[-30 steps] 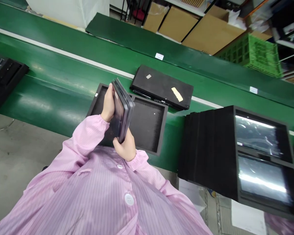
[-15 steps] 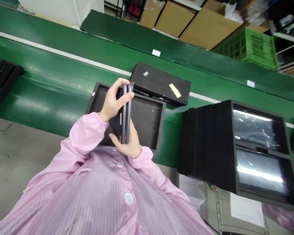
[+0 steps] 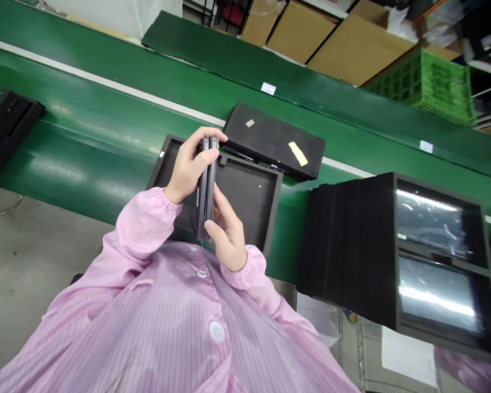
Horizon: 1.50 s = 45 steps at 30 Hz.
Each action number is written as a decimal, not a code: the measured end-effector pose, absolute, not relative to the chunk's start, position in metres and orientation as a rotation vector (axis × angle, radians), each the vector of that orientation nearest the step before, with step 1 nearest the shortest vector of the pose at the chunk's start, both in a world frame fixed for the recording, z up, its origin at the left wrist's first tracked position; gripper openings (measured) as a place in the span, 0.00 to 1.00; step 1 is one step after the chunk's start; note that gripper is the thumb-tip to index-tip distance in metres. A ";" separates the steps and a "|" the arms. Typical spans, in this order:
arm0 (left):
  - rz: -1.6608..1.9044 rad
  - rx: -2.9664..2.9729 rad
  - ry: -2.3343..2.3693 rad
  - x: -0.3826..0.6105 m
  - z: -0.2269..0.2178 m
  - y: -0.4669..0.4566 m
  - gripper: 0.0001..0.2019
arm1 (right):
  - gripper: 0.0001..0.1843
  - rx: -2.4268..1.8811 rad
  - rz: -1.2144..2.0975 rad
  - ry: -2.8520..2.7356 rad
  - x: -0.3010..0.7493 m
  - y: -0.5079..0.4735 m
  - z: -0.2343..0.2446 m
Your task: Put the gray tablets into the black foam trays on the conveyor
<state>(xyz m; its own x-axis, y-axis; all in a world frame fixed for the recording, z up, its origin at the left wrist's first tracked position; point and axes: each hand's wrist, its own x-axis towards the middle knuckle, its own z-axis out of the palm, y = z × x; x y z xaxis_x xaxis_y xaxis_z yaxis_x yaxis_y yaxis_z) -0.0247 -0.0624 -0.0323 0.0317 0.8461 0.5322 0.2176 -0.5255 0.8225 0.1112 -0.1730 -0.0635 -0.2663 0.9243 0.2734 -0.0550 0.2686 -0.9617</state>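
Two flat dark panels [image 3: 207, 188] stand on edge, side by side, seen edge-on in front of my chest. My left hand [image 3: 190, 166] is closed around their upper part, its fingers over the far end and its thumb across the near edges. Lower down, my right hand [image 3: 229, 229] is against the right-hand panel, thumb on its edge and fingers along its outer face. Beneath both hands lies a shallow black tray [image 3: 274, 210] with raised walls and a small notch piece at its far wall.
Behind the tray sits a black box [image 3: 274, 136] with a yellow tape strip. To the right, a stack of black trays [image 3: 347, 240] has two glossy screens [image 3: 436, 295] on top. Another black tray [image 3: 16, 131] is at the left on the green bench [image 3: 85, 158]. A green crate [image 3: 445, 87] stands beyond.
My right thumb has moved from the left side of the panels to the right panel's edge, and that hand has shifted right. My left hand keeps its hold.
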 end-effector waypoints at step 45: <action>1.594 1.761 1.149 0.015 -0.045 -0.059 0.19 | 0.17 -1.107 1.264 -0.959 0.131 -0.155 -0.060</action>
